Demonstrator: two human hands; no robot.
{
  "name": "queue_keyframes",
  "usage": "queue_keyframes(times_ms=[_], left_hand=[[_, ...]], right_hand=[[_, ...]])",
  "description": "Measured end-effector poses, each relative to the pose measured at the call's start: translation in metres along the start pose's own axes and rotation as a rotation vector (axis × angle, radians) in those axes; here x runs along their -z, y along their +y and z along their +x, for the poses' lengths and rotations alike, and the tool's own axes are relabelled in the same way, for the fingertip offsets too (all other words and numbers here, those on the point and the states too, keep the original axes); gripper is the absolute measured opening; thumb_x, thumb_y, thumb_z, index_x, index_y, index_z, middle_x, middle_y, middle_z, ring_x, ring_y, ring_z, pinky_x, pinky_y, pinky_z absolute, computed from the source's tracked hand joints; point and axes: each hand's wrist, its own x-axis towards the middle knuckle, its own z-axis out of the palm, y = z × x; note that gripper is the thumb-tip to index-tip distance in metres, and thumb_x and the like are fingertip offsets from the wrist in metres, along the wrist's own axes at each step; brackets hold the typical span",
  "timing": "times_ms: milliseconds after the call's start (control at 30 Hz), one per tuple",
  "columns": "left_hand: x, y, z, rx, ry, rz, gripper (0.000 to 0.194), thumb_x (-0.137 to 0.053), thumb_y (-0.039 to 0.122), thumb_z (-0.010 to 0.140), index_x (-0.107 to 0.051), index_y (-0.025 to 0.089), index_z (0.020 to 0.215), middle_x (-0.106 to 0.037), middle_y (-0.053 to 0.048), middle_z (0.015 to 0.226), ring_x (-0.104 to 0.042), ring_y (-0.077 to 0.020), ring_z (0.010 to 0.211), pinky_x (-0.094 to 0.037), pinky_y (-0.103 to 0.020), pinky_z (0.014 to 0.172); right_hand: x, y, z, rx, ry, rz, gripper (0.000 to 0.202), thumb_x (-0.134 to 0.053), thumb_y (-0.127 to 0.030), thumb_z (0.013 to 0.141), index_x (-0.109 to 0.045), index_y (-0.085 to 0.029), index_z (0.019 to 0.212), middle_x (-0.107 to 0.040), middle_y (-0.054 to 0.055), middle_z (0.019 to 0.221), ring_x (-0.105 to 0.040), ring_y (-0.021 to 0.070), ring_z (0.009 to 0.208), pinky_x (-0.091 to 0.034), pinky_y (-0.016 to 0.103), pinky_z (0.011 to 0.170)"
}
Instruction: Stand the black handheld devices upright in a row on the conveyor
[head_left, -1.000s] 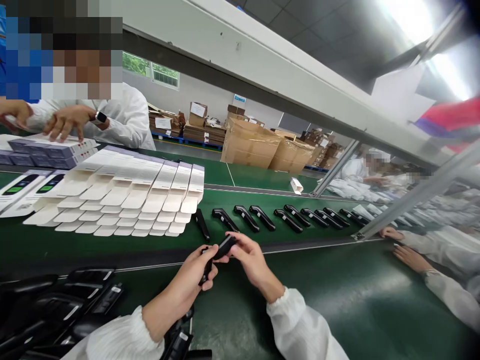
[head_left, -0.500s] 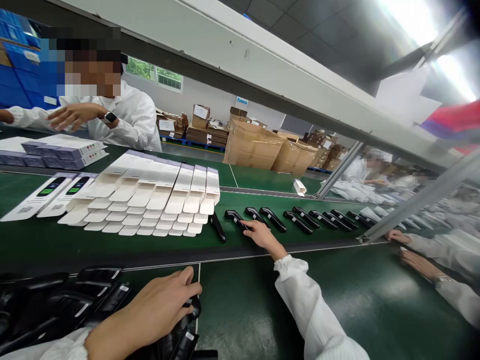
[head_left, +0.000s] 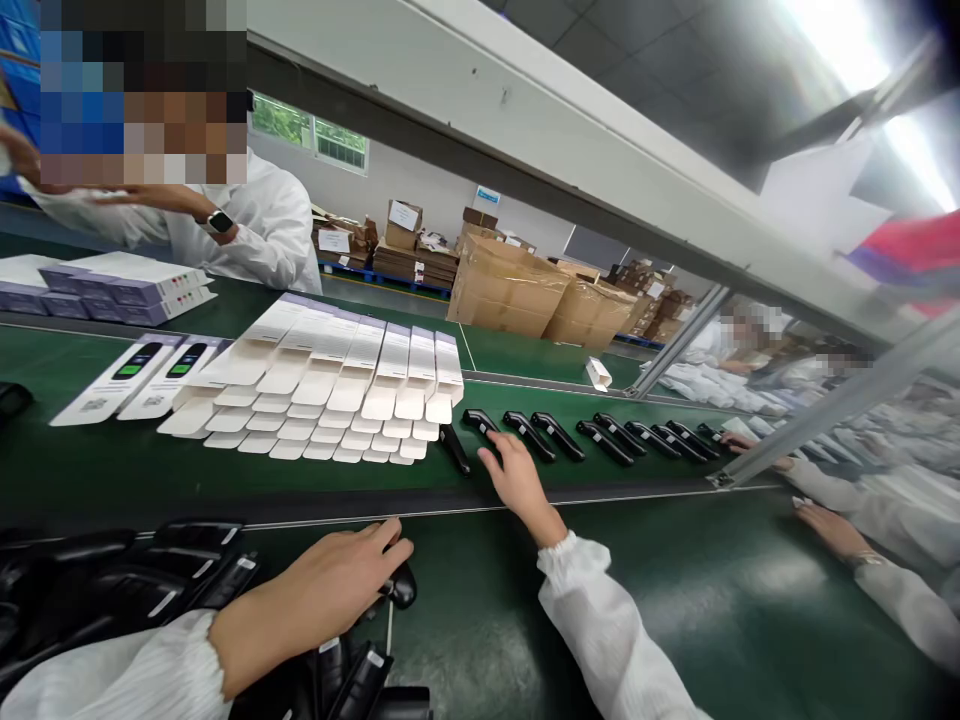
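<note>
My left hand is at the near edge of the bench, its fingers curled over a black handheld device whose rounded end sticks out past the fingertips. Under and around it lie more of these glossy black devices, with small white labels. My right hand reaches onto the green belt, thumb and fingers apart. Its fingertips are over the lower end of an angled black device; whether they touch it is unclear. Further angled devices lie in a row to the right.
White open cartons are stacked left of the row. Purple-white boxes stand beyond, before a co-worker in white. A metal post rises at right, near another co-worker's hand. A beam crosses above.
My right hand has drawn back slightly toward me, its thumb now spread. The cartons and nearby devices appear further right. A dark object has appeared at the belt's left edge.
</note>
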Motion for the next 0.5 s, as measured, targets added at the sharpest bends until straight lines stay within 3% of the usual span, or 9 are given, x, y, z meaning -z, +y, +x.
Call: queue_keyframes(times_ms=[167, 300, 400, 500], left_hand=[[-0.005, -0.005, 0.009, -0.118, -0.069, 0.087, 0.016, -0.049, 0.024, 0.091, -0.062, 0.022, 0.1, -0.06, -0.008, 0.109, -0.063, -0.0226, 0.094, -0.048, -0.029, 0.077], [0.003, 0.004, 0.018, -0.133, -0.098, 0.184, 0.016, -0.053, 0.019, 0.09, -0.056, 0.021, 0.106, -0.058, -0.005, 0.108, -0.062, -0.0199, 0.084, -0.047, -0.028, 0.069], [0.007, 0.012, 0.026, -0.159, -0.068, 0.193, 0.019, -0.054, 0.015, 0.09, -0.054, 0.02, 0.108, -0.058, -0.004, 0.104, -0.062, -0.0196, 0.084, -0.046, -0.029, 0.071], [0.008, 0.014, 0.031, -0.169, 0.023, 0.166, 0.019, -0.055, 0.016, 0.091, -0.054, 0.019, 0.109, -0.058, -0.004, 0.106, -0.063, -0.0195, 0.086, -0.046, -0.027, 0.07]], right_hand=[[0.007, -0.047, -0.06, 0.178, -0.328, 0.324, 0.034, -0.055, -0.045, 0.094, -0.066, -0.026, 0.12, -0.068, 0.005, 0.114, -0.061, 0.0218, 0.107, -0.046, 0.033, 0.094], [0.01, -0.078, -0.077, 0.171, -0.456, 0.463, 0.026, -0.059, -0.043, 0.092, -0.07, -0.026, 0.107, -0.071, 0.003, 0.1, -0.063, 0.0191, 0.09, -0.047, 0.03, 0.081], [0.013, -0.081, -0.074, 0.122, -0.527, 0.635, 0.018, -0.06, -0.037, 0.091, -0.071, -0.024, 0.098, -0.071, -0.001, 0.089, -0.062, 0.016, 0.079, -0.046, 0.026, 0.072], [0.016, -0.061, -0.061, 0.063, -0.527, 0.662, 0.018, -0.064, -0.034, 0.085, -0.071, -0.024, 0.099, -0.07, -0.002, 0.085, -0.061, 0.0151, 0.075, -0.046, 0.025, 0.068]])
